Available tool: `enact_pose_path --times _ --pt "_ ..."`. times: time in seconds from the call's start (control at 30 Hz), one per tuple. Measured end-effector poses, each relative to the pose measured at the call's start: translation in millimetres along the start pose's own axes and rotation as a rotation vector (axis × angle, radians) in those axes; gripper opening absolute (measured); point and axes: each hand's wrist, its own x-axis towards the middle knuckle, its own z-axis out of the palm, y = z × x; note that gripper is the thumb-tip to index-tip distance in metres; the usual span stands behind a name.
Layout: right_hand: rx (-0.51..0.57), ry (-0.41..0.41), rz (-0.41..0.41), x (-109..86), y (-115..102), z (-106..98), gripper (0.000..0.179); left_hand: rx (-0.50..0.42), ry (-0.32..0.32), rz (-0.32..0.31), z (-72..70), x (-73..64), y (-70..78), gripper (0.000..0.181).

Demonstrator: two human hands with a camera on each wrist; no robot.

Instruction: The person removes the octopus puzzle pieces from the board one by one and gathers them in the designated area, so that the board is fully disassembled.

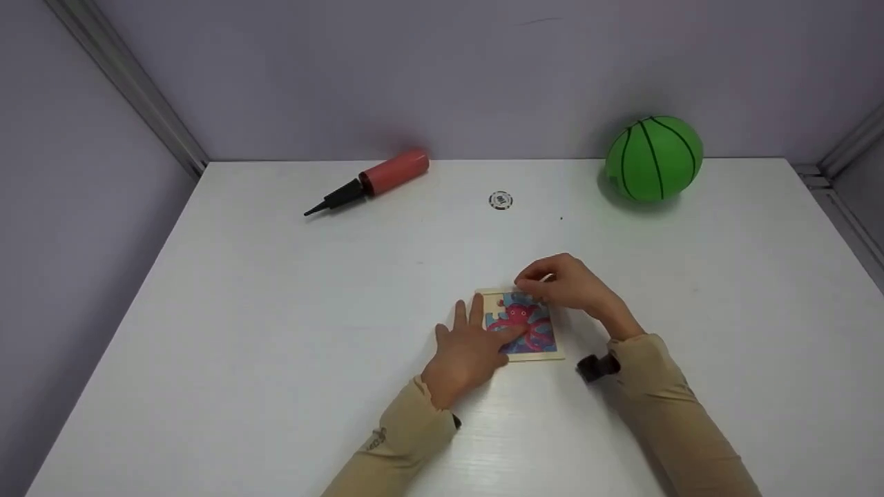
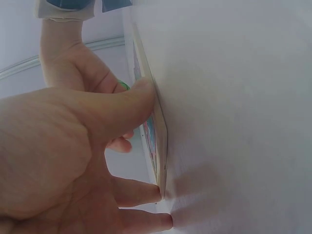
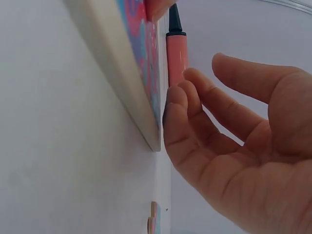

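A square jigsaw puzzle (image 1: 544, 339) with a pink octopus on blue sits in a pale wooden frame (image 1: 535, 357). Bare wood shows at its upper left. My left hand (image 1: 466, 355) lies spread over the left side, with its index finger across the picture and its thumb at the frame's near edge. Over the far right corner is my right hand (image 1: 570, 286), fingers bent and fingertips close to the puzzle's top edge. The right wrist view shows that thumb apart from the fingers and nothing between them. A loose puzzle piece (image 3: 155, 219) lies on the table beyond the frame.
A red and black hand pump (image 1: 394, 172) lies at the back of the white table (image 1: 276, 331). A round black and white chip (image 1: 501, 200) is right of it. The green ball (image 1: 652, 159) with black lines stands at the back right, near the wall.
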Motion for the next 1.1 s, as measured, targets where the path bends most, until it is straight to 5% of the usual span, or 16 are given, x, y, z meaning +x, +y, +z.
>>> enact_pose_path --times 0.33,0.77,1.1 --pt "-0.084 -0.033 -0.007 0.9 0.1 2.0 0.025 0.015 0.007 0.003 -0.1 -0.8 0.5 0.052" --pt "-0.196 -0.044 -0.139 -2.3 -1.2 6.0 0.021 0.026 -0.005 0.008 1.7 -0.7 -0.4 0.051" --pt "-0.196 -0.056 -0.143 -4.0 -2.9 6.2 0.021 0.055 -0.02 0.01 0.2 -0.7 0.3 0.049"
